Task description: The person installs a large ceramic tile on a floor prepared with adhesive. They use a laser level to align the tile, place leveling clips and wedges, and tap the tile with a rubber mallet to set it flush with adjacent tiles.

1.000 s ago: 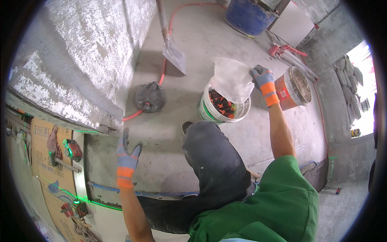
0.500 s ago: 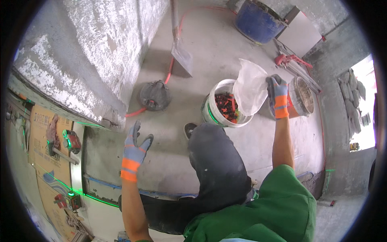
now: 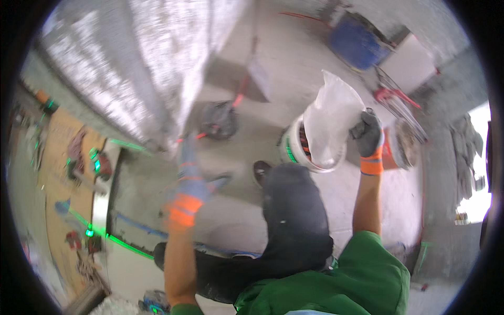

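In its grey and orange glove, my right hand (image 3: 366,134) is closed on the edge of a whitish, translucent plastic bag (image 3: 332,121). The bag hangs over a white bucket (image 3: 290,143) and covers most of its mouth. Small dark and orange pieces (image 3: 303,140) show at the bucket's left side; the rest are hidden by the bag. My left hand (image 3: 193,181), gloved alike, is held away from the bucket near the wall corner. It is smeared by motion, but its thumb stands apart from the fingers and nothing shows in it.
A dark rounded lump (image 3: 219,119) with an orange hose sits beyond my left hand, near a shovel (image 3: 258,79). A blue tub (image 3: 358,42) stands at the back, and another bucket (image 3: 403,144) right of my right hand. Power tools (image 3: 100,164) lie on cardboard (image 3: 56,184) at left.
The bag has come lower across the bucket's mouth, hiding more of the pieces. My left hand has swung slightly up and right. The whole view has shifted a little.
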A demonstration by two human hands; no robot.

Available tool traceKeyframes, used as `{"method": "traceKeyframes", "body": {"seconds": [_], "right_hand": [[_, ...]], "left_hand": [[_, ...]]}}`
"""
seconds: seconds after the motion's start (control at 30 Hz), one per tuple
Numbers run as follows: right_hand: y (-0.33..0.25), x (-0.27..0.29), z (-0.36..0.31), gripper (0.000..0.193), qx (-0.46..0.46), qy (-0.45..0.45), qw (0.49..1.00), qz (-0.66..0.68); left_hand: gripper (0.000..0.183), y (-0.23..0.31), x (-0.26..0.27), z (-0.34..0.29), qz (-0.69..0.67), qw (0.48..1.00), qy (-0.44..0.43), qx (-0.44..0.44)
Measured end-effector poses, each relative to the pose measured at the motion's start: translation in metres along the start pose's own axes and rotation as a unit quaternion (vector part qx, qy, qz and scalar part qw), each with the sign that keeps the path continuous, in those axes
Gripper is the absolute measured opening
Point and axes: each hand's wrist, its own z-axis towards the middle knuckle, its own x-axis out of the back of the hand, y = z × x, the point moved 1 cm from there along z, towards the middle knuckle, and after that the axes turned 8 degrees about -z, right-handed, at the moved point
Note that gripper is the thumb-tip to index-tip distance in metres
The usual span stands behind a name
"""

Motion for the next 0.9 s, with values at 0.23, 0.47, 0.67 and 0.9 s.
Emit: {"method": "traceKeyframes", "body": {"seconds": [0.23, 0.47, 0.67, 0.9], "right_hand": [[-0.014, -0.176, -0.061, 0.030, -0.201, -0.258, 0.926, 0.189], [-0.038, -0.233, -0.072, 0.040, 0.574, -0.245, 0.688, -0.370], [-0.001, -0.248, -0.103, 0.041, 0.478, -0.453, 0.684, -0.313], [-0.001, -0.260, -0.065, 0.014, 0.358, -0.282, 0.866, -0.206]], "left_hand": [[0.062, 0.011, -0.074, 0.052, 0.176, 0.957, -0.031, -0.230], [0.032, -0.017, -0.039, 0.036, -0.462, 0.829, 0.123, 0.291], [0.025, 0.018, -0.014, 0.029, -0.489, 0.854, 0.125, -0.128], [0.026, 0.043, -0.020, 0.034, -0.793, 0.592, 0.068, 0.127]]}}
